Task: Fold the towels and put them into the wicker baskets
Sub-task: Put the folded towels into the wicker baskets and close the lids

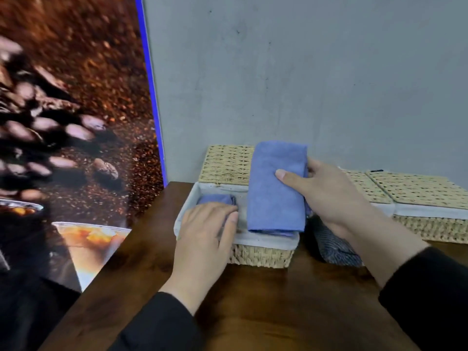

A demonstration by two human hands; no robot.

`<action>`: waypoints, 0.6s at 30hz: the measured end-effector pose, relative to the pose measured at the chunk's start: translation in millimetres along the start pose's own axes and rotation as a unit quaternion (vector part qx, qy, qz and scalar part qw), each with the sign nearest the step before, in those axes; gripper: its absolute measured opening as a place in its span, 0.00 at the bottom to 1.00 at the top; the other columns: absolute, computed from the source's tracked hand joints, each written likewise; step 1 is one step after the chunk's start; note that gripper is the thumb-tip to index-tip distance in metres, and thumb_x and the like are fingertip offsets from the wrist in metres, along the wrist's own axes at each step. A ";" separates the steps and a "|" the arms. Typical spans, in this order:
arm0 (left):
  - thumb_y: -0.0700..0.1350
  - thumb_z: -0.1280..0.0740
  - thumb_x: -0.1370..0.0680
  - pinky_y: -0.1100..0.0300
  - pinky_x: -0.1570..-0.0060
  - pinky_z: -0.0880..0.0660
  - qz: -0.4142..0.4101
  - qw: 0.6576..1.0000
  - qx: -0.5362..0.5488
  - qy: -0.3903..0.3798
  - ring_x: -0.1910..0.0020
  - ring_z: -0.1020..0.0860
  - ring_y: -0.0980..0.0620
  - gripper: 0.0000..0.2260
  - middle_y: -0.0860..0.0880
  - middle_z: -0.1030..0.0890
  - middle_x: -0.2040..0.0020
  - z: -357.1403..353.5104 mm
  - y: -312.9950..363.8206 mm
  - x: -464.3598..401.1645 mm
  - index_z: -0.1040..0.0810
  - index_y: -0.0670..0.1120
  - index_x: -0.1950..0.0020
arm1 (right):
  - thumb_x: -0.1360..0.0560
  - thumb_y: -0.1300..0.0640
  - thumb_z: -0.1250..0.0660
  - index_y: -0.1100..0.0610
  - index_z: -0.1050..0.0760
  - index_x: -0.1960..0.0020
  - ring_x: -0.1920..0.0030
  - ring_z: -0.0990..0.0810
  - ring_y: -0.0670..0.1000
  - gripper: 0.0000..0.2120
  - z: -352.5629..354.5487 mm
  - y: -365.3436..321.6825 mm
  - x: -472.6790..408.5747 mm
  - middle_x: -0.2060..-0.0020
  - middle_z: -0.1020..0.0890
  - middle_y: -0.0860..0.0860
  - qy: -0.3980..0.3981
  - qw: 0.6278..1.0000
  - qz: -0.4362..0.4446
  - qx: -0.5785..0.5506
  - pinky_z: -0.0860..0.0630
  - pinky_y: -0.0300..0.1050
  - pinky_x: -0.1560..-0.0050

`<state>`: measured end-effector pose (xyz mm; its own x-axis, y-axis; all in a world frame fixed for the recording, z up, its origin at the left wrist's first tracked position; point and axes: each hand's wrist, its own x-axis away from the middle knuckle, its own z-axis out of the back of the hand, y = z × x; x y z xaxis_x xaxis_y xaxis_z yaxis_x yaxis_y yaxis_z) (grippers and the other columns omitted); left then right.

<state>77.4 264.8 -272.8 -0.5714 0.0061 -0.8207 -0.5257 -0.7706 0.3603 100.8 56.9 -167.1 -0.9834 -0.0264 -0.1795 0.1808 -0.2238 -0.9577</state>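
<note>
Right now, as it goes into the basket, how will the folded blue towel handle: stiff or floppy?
Probably floppy: the blue towel is soft cloth whose layers show at its lower edge, so it may unfold if let go. It looks light, since the right hand holds it over the basket by thumb and fingers alone.

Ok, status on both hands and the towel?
Right hand grips folded blue towel over open basket. Left hand presses towel already inside. Nothing blocking.

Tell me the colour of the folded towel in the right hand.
Blue folded towel, seen in the head view.
</note>
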 end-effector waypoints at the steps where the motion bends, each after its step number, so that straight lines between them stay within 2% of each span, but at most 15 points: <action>1: 0.49 0.41 0.17 0.54 0.45 0.28 -0.005 1.000 -0.002 -0.007 0.51 0.21 0.53 0.13 0.54 0.18 0.53 -1.9 -2.6 -0.1 0.17 0.48 0.50 | 0.25 0.50 0.25 0.52 0.17 0.48 0.54 0.13 0.49 0.09 -9.2 1.3 -11.7 0.50 0.12 0.50 -0.010 0.999 -0.014 0.038 0.16 0.50 0.61; 3: 0.50 0.41 0.17 0.50 0.50 0.27 -0.007 1.000 -0.005 -0.007 0.55 0.21 0.52 0.14 0.54 0.18 0.56 -5.3 -6.5 1.0 0.17 0.49 0.53 | 0.32 0.42 0.23 0.55 0.16 0.49 0.51 0.13 0.54 0.18 -23.2 12.5 -34.9 0.52 0.12 0.51 -0.026 0.992 -0.064 0.107 0.16 0.59 0.48; 5: 0.50 0.40 0.17 0.50 0.54 0.27 -0.009 1.000 -0.007 0.006 0.59 0.22 0.52 0.14 0.54 0.19 0.60 -8.1 -10.9 3.2 0.18 0.49 0.55 | 0.30 0.45 0.22 0.59 0.16 0.50 0.51 0.14 0.56 0.18 -34.2 23.2 -47.8 0.53 0.13 0.54 -0.025 0.982 -0.109 0.156 0.18 0.61 0.44; 6: 0.50 0.40 0.17 0.50 0.54 0.28 -0.010 1.000 -0.006 0.009 0.60 0.23 0.52 0.15 0.54 0.19 0.61 -9.4 -12.7 4.2 0.18 0.49 0.56 | 0.27 0.47 0.23 0.60 0.17 0.51 0.53 0.15 0.56 0.16 -38.3 26.8 -50.1 0.55 0.14 0.55 -0.023 0.974 -0.115 0.193 0.18 0.58 0.47; 7: 0.50 0.41 0.16 0.50 0.54 0.28 -0.011 1.000 -0.007 0.010 0.61 0.23 0.52 0.15 0.55 0.20 0.61 -9.9 -13.3 4.6 0.17 0.49 0.56 | 0.25 0.48 0.25 0.61 0.19 0.55 0.58 0.17 0.54 0.15 -41.1 28.5 -51.0 0.59 0.16 0.55 -0.022 0.962 -0.113 0.246 0.19 0.53 0.55; 9: 0.51 0.40 0.16 0.50 0.54 0.28 -0.010 1.000 -0.014 0.013 0.63 0.24 0.53 0.15 0.55 0.20 0.63 -11.0 -13.1 4.4 0.18 0.49 0.57 | 0.22 0.46 0.29 0.59 0.27 0.63 0.68 0.28 0.50 0.19 -45.8 29.5 -51.5 0.69 0.26 0.53 -0.025 0.926 -0.105 0.363 0.33 0.46 0.69; 10: 0.50 0.40 0.16 0.50 0.55 0.28 -0.010 1.000 -0.018 0.016 0.64 0.24 0.53 0.15 0.55 0.21 0.64 -11.9 -12.5 3.6 0.18 0.49 0.58 | 0.22 0.45 0.30 0.58 0.32 0.65 0.70 0.33 0.51 0.22 -49.7 28.2 -51.7 0.71 0.30 0.52 -0.031 0.907 -0.107 0.406 0.39 0.45 0.71; 12: 0.49 0.38 0.17 0.51 0.55 0.28 -0.007 0.999 -0.022 0.022 0.65 0.26 0.53 0.14 0.55 0.22 0.66 -13.0 -12.1 3.1 0.19 0.49 0.60 | 0.21 0.43 0.31 0.58 0.34 0.63 0.71 0.35 0.51 0.23 -58.3 24.2 -50.7 0.71 0.32 0.53 -0.042 0.869 -0.119 0.479 0.41 0.45 0.71; 14: 0.50 0.37 0.17 0.51 0.54 0.28 -0.007 0.999 -0.022 0.029 0.65 0.26 0.54 0.13 0.55 0.22 0.65 -12.9 -12.8 4.7 0.18 0.49 0.59 | 0.21 0.42 0.32 0.60 0.29 0.56 0.66 0.29 0.52 0.20 -62.3 18.0 -48.4 0.64 0.24 0.55 -0.043 0.829 -0.082 0.551 0.36 0.45 0.70; 15: 0.50 0.37 0.18 0.51 0.54 0.28 -0.006 0.999 -0.020 0.028 0.64 0.25 0.54 0.13 0.55 0.21 0.64 -12.7 -13.3 5.1 0.18 0.49 0.57 | 0.21 0.42 0.32 0.60 0.25 0.51 0.60 0.24 0.54 0.20 -59.5 16.3 -48.0 0.57 0.20 0.56 -0.026 0.819 -0.029 0.572 0.31 0.45 0.65; 17: 0.52 0.37 0.18 0.51 0.52 0.28 -0.003 1.000 -0.021 0.016 0.61 0.23 0.54 0.12 0.56 0.20 0.62 -12.7 -14.1 5.1 0.17 0.50 0.55 | 0.23 0.41 0.31 0.57 0.22 0.38 0.45 0.21 0.55 0.22 -49.8 10.6 -46.9 0.43 0.19 0.53 -0.023 0.826 0.107 0.552 0.24 0.48 0.47; 18: 0.52 0.38 0.17 0.51 0.52 0.28 -0.005 1.000 -0.026 0.012 0.61 0.24 0.54 0.13 0.56 0.20 0.62 -13.2 -14.3 5.2 0.17 0.51 0.55 | 0.24 0.40 0.30 0.53 0.22 0.35 0.42 0.22 0.52 0.23 -44.0 7.1 -46.3 0.40 0.21 0.49 -0.074 0.836 0.145 0.524 0.25 0.49 0.41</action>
<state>90.2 267.5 -288.1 -0.5506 0.0003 -0.8348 -0.4986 -0.8022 0.3285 148.3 99.4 -175.4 -0.9053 -0.3312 -0.2660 0.3765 -0.9156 -0.1413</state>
